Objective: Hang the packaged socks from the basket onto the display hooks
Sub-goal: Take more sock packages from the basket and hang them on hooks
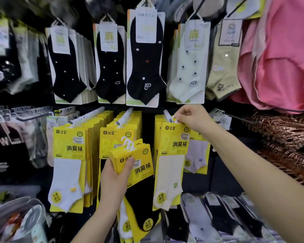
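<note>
we logged the right hand (191, 118) up at the right-side hook (166, 113), thumb and forefinger pinching the white tab atop a cream pack (171, 155), other fingers curled in. we could not tell whether the tab sat on the hook. the cream pack hung in front of more yellow packs there. the left hand (115, 174) was lower, before the middle row (118, 135), gripping a stack (144, 165) of yellow packs, thumb pressed on the front card, fingers wrapped behind. a black sock faced us, white hangers on top. black socks (144, 58) hung above; pink cloth (279, 58) at right.
</note>
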A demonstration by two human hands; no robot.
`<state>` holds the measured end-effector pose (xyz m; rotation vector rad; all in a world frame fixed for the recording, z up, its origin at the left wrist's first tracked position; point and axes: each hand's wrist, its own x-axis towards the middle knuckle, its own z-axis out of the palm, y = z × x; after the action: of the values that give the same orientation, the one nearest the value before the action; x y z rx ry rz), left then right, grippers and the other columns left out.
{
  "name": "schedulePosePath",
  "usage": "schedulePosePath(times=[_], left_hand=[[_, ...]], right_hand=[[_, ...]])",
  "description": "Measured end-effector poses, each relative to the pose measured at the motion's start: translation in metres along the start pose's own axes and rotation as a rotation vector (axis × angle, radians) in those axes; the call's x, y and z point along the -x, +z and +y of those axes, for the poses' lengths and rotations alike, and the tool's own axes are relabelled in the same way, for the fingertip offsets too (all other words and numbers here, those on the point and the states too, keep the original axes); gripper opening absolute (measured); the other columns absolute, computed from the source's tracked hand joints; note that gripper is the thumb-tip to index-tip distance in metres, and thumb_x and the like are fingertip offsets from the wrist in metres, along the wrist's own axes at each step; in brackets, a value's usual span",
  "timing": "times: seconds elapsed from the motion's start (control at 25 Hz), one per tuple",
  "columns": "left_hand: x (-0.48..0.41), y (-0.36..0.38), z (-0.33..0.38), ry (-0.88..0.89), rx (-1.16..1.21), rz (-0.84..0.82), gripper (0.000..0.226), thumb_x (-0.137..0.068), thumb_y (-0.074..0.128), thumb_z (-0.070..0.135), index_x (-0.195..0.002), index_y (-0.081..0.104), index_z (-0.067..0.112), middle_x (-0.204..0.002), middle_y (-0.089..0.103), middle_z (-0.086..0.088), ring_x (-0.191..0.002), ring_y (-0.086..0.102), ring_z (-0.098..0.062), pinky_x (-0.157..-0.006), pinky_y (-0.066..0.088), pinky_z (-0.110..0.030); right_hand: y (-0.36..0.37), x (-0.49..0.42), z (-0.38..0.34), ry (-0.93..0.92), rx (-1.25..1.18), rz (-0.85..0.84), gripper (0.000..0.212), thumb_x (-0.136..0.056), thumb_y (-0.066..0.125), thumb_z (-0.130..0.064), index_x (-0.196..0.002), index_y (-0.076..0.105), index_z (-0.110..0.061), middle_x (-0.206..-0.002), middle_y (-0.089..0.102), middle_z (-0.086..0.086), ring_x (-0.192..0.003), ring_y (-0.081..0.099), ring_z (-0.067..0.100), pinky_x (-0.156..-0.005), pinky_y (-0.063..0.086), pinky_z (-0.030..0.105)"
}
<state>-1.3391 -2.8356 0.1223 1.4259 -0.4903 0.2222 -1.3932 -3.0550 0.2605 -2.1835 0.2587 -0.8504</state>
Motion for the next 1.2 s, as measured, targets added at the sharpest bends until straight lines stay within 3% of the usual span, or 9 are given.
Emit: schedulePosePath(times=[0.2,0.48,0.64,0.72,0.8,0.88,1.04,1.12,1.2], left_hand=[[-0.001,-0.009,-0.002,-0.024,-0.019,-0.005,0.028,-0.066,0.061,0.052,-0.092,0.055,0.042,-0.09,0.065,0.023,-0.083,0.06,0.014,-0.067,0.043,-0.013],[-0.003,0.004,0.005,-0.023,0.029,-0.081,0.03,-0.065,0.063,0.051,-0.093,0.058,0.04,-0.084,0.066,0.033,-0.082,0.059,0.019,-0.06,0.047,-0.006],[-0.007,0.013,0.012,-0.032,0.055,-0.1,0.035,-0.062,0.063,0.055,-0.093,0.059,0.039,-0.088,0.068,0.027,-0.086,0.06,0.016,-0.065,0.048,-0.01],[-0.009,0.02,0.014,-0.047,0.08,-0.125,0.034,-0.062,0.064,0.054,-0.091,0.06,0.038,-0.087,0.069,0.027,-0.084,0.061,0.014,-0.067,0.047,-0.012],[-0.009,0.029,0.017,-0.042,0.086,-0.148,0.033,-0.061,0.066,0.053,-0.088,0.061,0.035,-0.084,0.069,0.028,-0.081,0.063,0.011,-0.065,0.048,-0.013],[-0.007,0.04,0.02,-0.039,0.107,-0.159,0.028,-0.063,0.07,0.046,-0.085,0.062,0.031,-0.078,0.069,0.028,-0.075,0.064,0.009,-0.058,0.05,-0.011],[-0.003,0.055,0.019,-0.1,0.213,-0.219,0.037,-0.06,0.071,0.044,-0.092,0.062,0.027,-0.08,0.073,0.015,-0.075,0.069,0.0,-0.056,0.052,-0.013],[-0.002,0.059,0.017,-0.136,0.255,-0.29,0.041,-0.064,0.066,0.047,-0.098,0.062,0.026,-0.09,0.074,0.01,-0.082,0.07,-0.005,-0.061,0.054,-0.017],[-0.001,0.061,0.015,-0.155,0.254,-0.332,0.037,-0.07,0.059,0.047,-0.101,0.06,0.026,-0.098,0.072,0.006,-0.088,0.07,-0.01,-0.069,0.057,-0.023]], right_hand=[[0.002,0.0,0.009,-0.024,0.061,-0.035,0.023,-0.085,0.064,-0.015,-0.064,0.061,-0.023,-0.061,0.064,-0.01,-0.059,0.055,0.002,-0.058,0.041,0.022],[0.017,-0.01,0.02,0.039,0.147,0.005,0.019,-0.087,0.061,-0.018,-0.069,0.06,-0.024,-0.07,0.064,-0.013,-0.071,0.059,0.005,-0.059,0.042,0.023],[0.015,0.005,0.014,-0.078,0.1,0.233,0.011,-0.086,0.062,-0.024,-0.076,0.059,-0.026,-0.069,0.056,-0.016,-0.065,0.05,-0.001,-0.055,0.037,0.011],[0.017,0.027,0.011,-0.138,-0.023,0.241,0.018,-0.083,0.065,-0.036,-0.071,0.054,-0.027,-0.066,0.054,-0.013,-0.059,0.05,-0.002,-0.054,0.039,0.009],[0.024,0.051,0.011,-0.098,-0.058,0.062,0.034,-0.07,0.068,-0.055,-0.073,0.05,-0.027,-0.067,0.052,-0.01,-0.059,0.047,0.0,-0.056,0.039,0.013],[0.029,0.067,0.016,-0.027,-0.008,-0.067,0.045,-0.059,0.07,-0.061,-0.076,0.048,-0.026,-0.067,0.049,-0.009,-0.06,0.045,0.005,-0.056,0.038,0.018],[0.026,0.07,0.027,0.019,-0.03,-0.003,0.025,-0.073,0.076,-0.034,-0.078,0.054,-0.026,-0.074,0.059,-0.002,-0.062,0.048,0.013,-0.062,0.045,0.026],[0.021,0.068,0.031,0.062,-0.084,0.018,0.017,-0.075,0.075,-0.027,-0.081,0.059,-0.026,-0.089,0.068,0.011,-0.077,0.062,0.027,-0.077,0.054,0.038],[0.016,0.068,0.035,0.085,-0.109,0.002,0.014,-0.077,0.074,-0.024,-0.082,0.062,-0.028,-0.099,0.068,0.019,-0.094,0.063,0.035,-0.085,0.053,0.048]])
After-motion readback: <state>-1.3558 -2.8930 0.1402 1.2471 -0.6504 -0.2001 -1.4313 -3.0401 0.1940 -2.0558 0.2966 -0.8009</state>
